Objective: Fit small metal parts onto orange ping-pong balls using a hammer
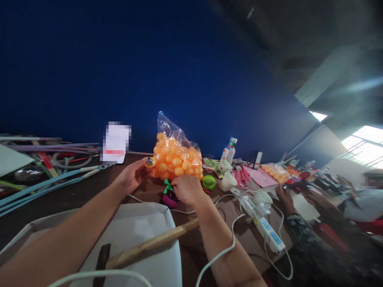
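Note:
My left hand (pixel 133 177) pinches an orange ball (pixel 150 162) that has a shiny silver part facing me, just beside a clear plastic bag of orange balls (pixel 176 161). My right hand (pixel 188 188) reaches down in front of the bag, its fingers bent together at a small round purple thing (pixel 170 202) with a dark inside. A green piece (pixel 167 184) stands up at its top. The right fingertips are partly hidden, so what they grip cannot be made out. Close to the right wrist lies a green striped ball (pixel 208 182).
A white tray (pixel 175 231) holds a wooden-handled hammer (pixel 149 245). White cables and a power strip (pixel 271 235) cross the right side. A bottle (pixel 229 150) and a white cup (pixel 228 181) stand behind. Blue tubes (pixel 54 189) lie left. A co-worker's hand (pixel 284 199) is at right.

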`<action>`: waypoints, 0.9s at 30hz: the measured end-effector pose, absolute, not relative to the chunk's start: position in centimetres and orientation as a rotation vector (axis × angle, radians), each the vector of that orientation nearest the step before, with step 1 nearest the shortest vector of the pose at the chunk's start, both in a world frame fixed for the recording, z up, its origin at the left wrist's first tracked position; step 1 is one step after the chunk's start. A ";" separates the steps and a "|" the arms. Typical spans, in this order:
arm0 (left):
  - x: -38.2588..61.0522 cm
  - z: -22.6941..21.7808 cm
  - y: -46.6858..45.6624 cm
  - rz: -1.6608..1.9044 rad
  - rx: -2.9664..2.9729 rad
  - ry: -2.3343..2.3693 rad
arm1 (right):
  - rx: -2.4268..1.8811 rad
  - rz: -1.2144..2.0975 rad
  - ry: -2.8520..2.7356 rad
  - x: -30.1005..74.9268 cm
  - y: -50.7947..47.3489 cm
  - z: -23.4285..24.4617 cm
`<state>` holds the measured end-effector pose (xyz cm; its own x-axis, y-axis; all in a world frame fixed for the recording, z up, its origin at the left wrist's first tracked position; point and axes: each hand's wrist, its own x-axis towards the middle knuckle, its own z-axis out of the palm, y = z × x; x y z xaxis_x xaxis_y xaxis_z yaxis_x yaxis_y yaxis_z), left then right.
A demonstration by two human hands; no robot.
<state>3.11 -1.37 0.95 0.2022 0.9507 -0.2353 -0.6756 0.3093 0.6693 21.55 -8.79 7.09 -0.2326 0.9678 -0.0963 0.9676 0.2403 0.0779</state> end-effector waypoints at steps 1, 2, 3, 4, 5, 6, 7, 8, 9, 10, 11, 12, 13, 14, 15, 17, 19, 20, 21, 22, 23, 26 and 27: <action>3.1 1.1 -1.4 1.196 0.473 0.694 | 1.848 0.012 2.375 21.5 -8.8 7.0; 3.2 1.2 -1.5 1.195 0.472 0.695 | 1.832 0.016 2.374 21.5 -8.8 6.8; 3.2 1.2 -1.5 1.194 0.469 0.699 | 1.817 0.018 2.371 21.5 -8.8 6.7; 3.2 1.2 -1.5 1.194 0.466 0.703 | 1.801 0.017 2.366 21.4 -8.8 6.7; 3.2 1.3 -1.4 1.193 0.464 0.707 | 1.790 0.017 2.360 21.4 -8.7 6.6; 3.2 1.3 -1.4 1.192 0.464 0.710 | 1.782 0.020 2.353 21.3 -8.7 6.5; 3.2 1.2 -1.4 1.190 0.464 0.714 | 1.774 0.022 2.347 21.2 -8.7 6.4; 3.2 1.2 -1.4 1.188 0.465 0.716 | 1.768 0.029 2.343 21.2 -8.7 6.4; 3.2 1.1 -1.4 1.187 0.465 0.717 | 1.763 0.038 2.341 21.1 -8.7 6.3; 3.2 1.1 -1.3 1.188 0.466 0.716 | 1.759 0.045 2.338 21.0 -8.7 6.3; 3.2 1.0 -1.3 1.191 0.466 0.715 | 1.756 0.050 2.332 21.0 -8.7 6.3; 3.2 1.0 -1.3 1.192 0.466 0.710 | 1.752 0.052 2.326 20.9 -8.7 6.4; 3.3 0.9 -1.3 1.195 0.467 0.705 | 1.746 0.052 2.321 20.8 -8.7 6.4; 3.3 0.9 -1.3 1.195 0.468 0.701 | 1.739 0.053 2.317 20.8 -8.7 6.4; 3.3 0.9 -1.3 1.195 0.467 0.703 | 1.731 0.051 2.318 20.8 -8.8 6.5; 3.3 0.9 -1.3 1.191 0.471 0.710 | 1.719 0.044 2.322 20.8 -8.8 6.5; 3.3 0.8 -1.3 1.181 0.485 0.708 | 1.710 0.028 2.316 20.8 -8.8 6.5; 3.3 0.8 -1.2 1.176 0.492 0.702 | 1.706 0.022 2.313 20.9 -8.8 6.5; 3.3 0.7 -1.2 1.174 0.498 0.695 | 1.699 0.021 2.314 20.9 -8.8 6.5; 3.2 0.6 -1.2 1.171 0.501 0.693 | 1.691 0.024 2.317 20.9 -8.8 6.5; 3.2 0.5 -1.1 1.172 0.500 0.697 | 1.682 0.028 2.323 20.9 -8.8 6.5; 3.2 0.3 -1.0 1.177 0.500 0.711 | 1.675 0.040 2.338 20.9 -8.8 6.5; 3.2 0.3 -1.0 1.177 0.502 0.711 | 1.674 0.040 2.340 20.9 -8.8 6.5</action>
